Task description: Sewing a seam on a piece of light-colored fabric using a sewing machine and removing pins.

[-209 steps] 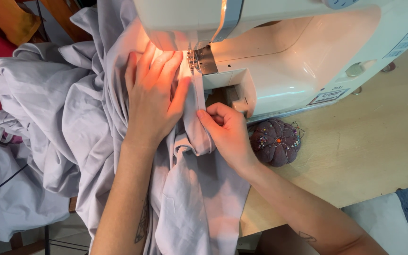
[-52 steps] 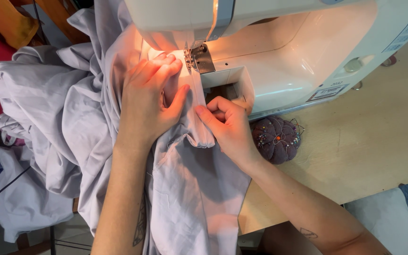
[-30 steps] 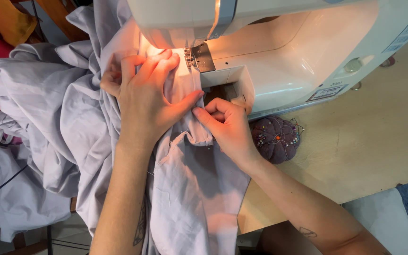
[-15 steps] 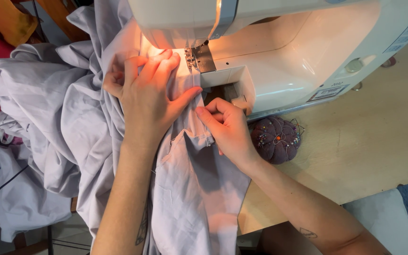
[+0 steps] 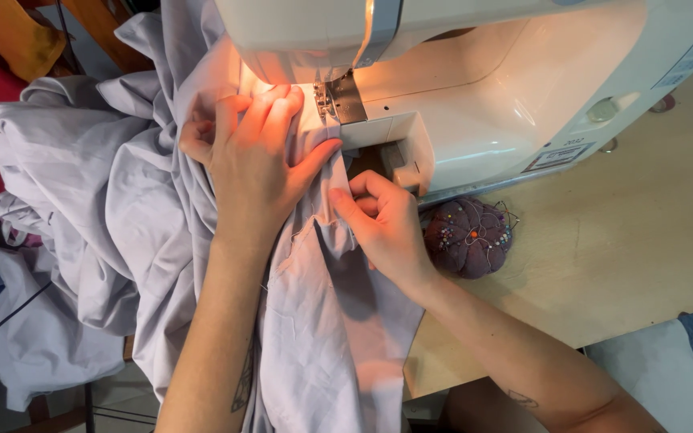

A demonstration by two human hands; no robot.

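Since a moment ago our left hand (image 5: 258,164) has slid up, fingers spread flat, pressing the pale lilac cotton fabric (image 5: 122,216) beside the white sewing machine's (image 5: 475,88) needle – our right hand (image 5: 382,220) pinches its fold just below, so the seam seems to be feeding on.

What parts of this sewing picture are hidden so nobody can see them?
Head view only:
- Needle tip: hidden by the left hand and the bright lamp glare.
- White plastic sewing machine: its top and right end are cut off by the frame edges.
- Pale grey cotton fabric: its folds hide its shape.
- Round purple pincushion: its pins are too small to count.
- Right hand: its fingertips curl out of sight.
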